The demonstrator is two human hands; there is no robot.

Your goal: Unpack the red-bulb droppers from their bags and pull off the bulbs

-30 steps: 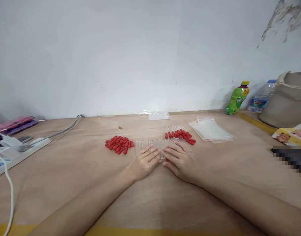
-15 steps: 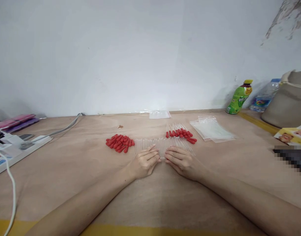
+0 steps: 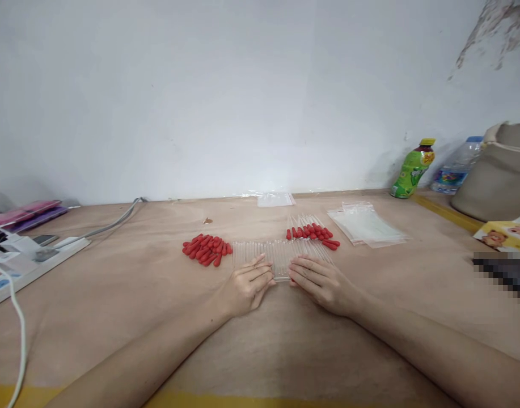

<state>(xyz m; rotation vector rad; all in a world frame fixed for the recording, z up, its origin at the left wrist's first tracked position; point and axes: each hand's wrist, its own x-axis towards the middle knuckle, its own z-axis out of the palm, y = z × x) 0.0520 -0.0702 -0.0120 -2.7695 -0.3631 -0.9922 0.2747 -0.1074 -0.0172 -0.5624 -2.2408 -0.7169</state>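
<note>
Low over the front of the row of clear dropper tubes (image 3: pixel 280 258), my left hand (image 3: pixel 249 283) has its fingers closed on one end of a thin clear tube (image 3: pixel 281 279) lying crosswise. My right hand (image 3: pixel 317 280) is closed at the tube's other end, and a speck of red shows under its fingertips, seemingly a rubber bulb mostly hidden. A heap of loose red rubber bulbs (image 3: pixel 206 249) lies left of the row. Behind my right hand are several droppers (image 3: pixel 313 229), red bulbs fitted on clear tubes, tips pointing towards the wall.
Clear zip bags (image 3: pixel 366 224) lie at right, another packet (image 3: pixel 275 199) by the wall. A green bottle (image 3: pixel 413 170), a water bottle (image 3: pixel 453 170) and a grey-beige container (image 3: pixel 495 175) stand back right. A power strip (image 3: pixel 38 266) with cables sits left.
My hands have moved slightly apart and a little towards me, showing more of the crosswise tube. A bit of red now shows at my right fingertips. The heaps look unchanged.
</note>
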